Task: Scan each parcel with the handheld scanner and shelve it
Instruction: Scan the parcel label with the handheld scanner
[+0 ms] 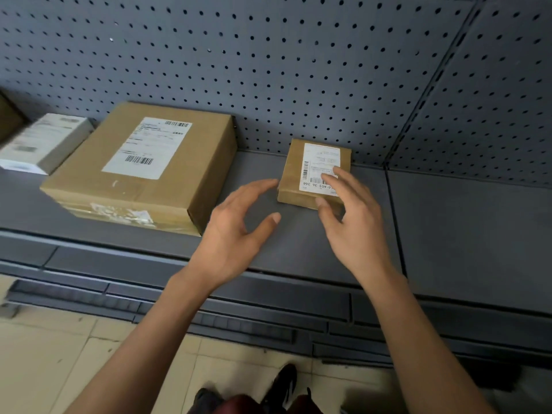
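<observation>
A small brown parcel (294,174) with a white barcode label lies on the dark grey shelf (448,234), close to the pegboard back wall. My right hand (352,219) hovers at its near right corner with spread fingers; the fingertips lie over the label and the thumb is at the front edge. My left hand (236,231) is open just left of the parcel, its fingertips almost at the parcel's left edge, holding nothing. No handheld scanner is in view.
A large brown parcel (143,168) with a white label sits on the shelf to the left. A white box (44,141) lies beyond it at the far left. Bare shelf stretches to the right. Tiled floor (59,354) and my shoes lie below.
</observation>
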### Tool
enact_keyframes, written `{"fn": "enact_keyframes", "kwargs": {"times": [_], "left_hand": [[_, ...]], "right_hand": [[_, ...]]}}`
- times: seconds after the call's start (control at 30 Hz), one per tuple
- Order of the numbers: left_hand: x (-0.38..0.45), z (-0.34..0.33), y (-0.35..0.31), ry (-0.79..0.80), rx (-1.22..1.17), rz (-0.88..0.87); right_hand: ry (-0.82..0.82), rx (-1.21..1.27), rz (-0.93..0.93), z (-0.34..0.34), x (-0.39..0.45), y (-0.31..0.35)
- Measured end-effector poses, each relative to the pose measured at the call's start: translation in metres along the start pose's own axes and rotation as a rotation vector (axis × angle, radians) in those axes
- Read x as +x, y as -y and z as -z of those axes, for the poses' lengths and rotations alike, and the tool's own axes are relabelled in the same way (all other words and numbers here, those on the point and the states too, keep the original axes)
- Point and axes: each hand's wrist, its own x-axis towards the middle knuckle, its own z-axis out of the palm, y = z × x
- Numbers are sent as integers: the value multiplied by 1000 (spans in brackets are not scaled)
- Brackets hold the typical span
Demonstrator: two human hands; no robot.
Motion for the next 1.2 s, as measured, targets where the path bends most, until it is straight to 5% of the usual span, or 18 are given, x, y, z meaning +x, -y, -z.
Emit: {"fn": "enact_keyframes", "kwargs": {"times": [0.5,1.2], "left_hand": [[-147,140,13,-113,3,164],[-404,335,82,-703,128,456]], "right_hand": [[225,71,192,-51,-63,148],[618,228,592,-200,-195,389]]}}
